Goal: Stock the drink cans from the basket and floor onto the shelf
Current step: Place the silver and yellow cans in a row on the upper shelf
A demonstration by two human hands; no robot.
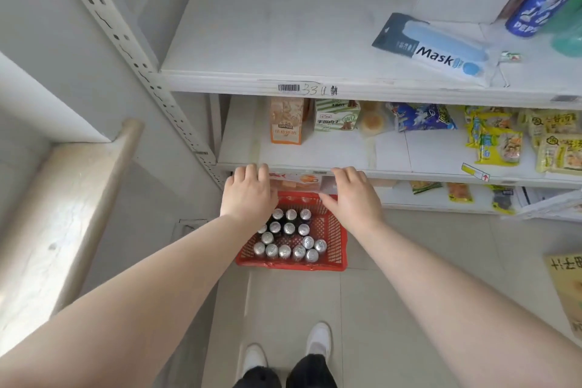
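Left hand: our left hand (248,194) reaches forward palm down, fingers loosely bent and holding nothing. Its fingertips are at the front edge of the middle shelf (340,151); we cannot tell whether they touch it.
Right hand: our right hand (352,195) is stretched out beside the left, palm down, fingers relaxed and a little spread, thumb out to the side. It is also empty, with its fingertips at the same edge.
Cans: the cans (285,238) stand upright in the basket, silver tops up, packed in rough rows toward its left side. We see them between and below our two hands.
Basket: the red basket (341,239) sits on the floor (362,309) close to the foot of the shelving. Our hands hide its far end, and the right part of its bottom is bare.
Top shelf: the top shelf (283,25) is white, with a mask pack (437,52) lying flat toward the right and a blue can (532,6) at the far right.
Middle shelf goods: an orange carton (286,121), a green and white box (335,115) beside it, and yellow snack packs (500,142) further right.
Feet: our white shoes (318,340) stand on the tiled floor, well apart from the basket.
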